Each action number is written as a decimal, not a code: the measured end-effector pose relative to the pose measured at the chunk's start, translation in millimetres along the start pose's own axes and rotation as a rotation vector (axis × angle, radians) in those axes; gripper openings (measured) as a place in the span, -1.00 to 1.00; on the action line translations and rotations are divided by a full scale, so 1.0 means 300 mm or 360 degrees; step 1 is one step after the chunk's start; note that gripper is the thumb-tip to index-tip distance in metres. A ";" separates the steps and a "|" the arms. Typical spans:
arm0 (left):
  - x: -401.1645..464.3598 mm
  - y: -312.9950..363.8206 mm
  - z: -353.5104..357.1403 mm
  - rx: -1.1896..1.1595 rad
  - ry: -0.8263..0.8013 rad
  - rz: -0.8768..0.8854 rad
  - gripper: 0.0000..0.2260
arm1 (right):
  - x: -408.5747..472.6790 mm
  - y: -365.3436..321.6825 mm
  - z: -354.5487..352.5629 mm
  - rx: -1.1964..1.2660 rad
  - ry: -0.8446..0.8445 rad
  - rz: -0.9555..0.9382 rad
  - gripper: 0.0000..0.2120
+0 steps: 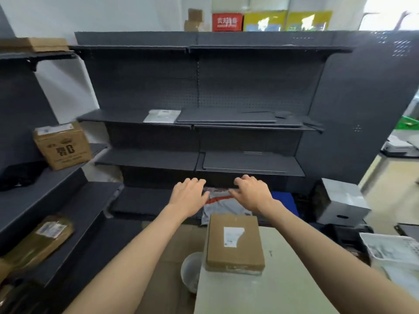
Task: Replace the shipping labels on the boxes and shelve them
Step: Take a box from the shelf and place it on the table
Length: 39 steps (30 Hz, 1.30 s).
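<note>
While both hands, left hand [189,194] and right hand [252,192], reach forward with relaxed fingers holding nothing, a labelled cardboard box [234,243] lies on the desk [272,291] at lower centre.

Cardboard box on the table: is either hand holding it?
No. Both the left hand and right hand reach past the cardboard box, empty.

My left hand [188,196] and right hand [254,193] are both bare: no gloves, no rings on my fingers. Back from the fingers, my wrists carry no watch or band, and my forearms are uncovered, with no sleeve showing anywhere along them.
</note>
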State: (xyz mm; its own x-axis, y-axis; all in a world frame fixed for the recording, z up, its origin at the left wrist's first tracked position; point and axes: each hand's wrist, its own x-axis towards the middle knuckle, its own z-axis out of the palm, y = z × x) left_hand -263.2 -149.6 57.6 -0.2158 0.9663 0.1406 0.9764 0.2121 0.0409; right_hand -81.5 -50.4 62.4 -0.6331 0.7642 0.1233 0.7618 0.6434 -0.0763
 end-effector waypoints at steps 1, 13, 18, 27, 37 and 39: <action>0.021 0.051 0.029 -0.0004 -0.0020 0.0035 -0.59 | -0.021 0.052 0.017 -0.0012 -0.0021 0.0046 -0.60; 0.138 0.331 0.482 -0.0116 -0.0558 -0.0178 -0.67 | -0.083 0.448 0.431 0.0172 -0.0438 0.0271 -0.57; 0.136 0.270 0.694 -0.0371 -0.0744 -0.0441 -0.69 | -0.075 0.501 0.652 0.0254 -0.0689 0.0361 -0.58; 0.152 0.144 1.033 -0.0828 -0.0833 -0.0994 -0.40 | 0.007 0.533 0.986 0.0651 -0.0923 0.0930 -0.58; 0.171 0.128 1.283 -0.1184 -0.0725 -0.1297 -0.19 | -0.046 0.554 1.106 0.1378 -0.0805 0.1314 -0.43; 0.159 0.202 1.224 -0.1075 -0.0785 -0.1254 -0.26 | -0.088 0.587 1.093 0.1276 -0.0792 0.1351 -0.43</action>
State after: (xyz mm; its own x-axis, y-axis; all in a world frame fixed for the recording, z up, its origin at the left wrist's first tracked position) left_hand -210.8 -36.8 -296.5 -0.5917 0.5838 -0.5559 0.3352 0.8054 0.4889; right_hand 24.2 57.8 -278.7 -0.1044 0.7708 -0.6285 0.7653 -0.3413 -0.5457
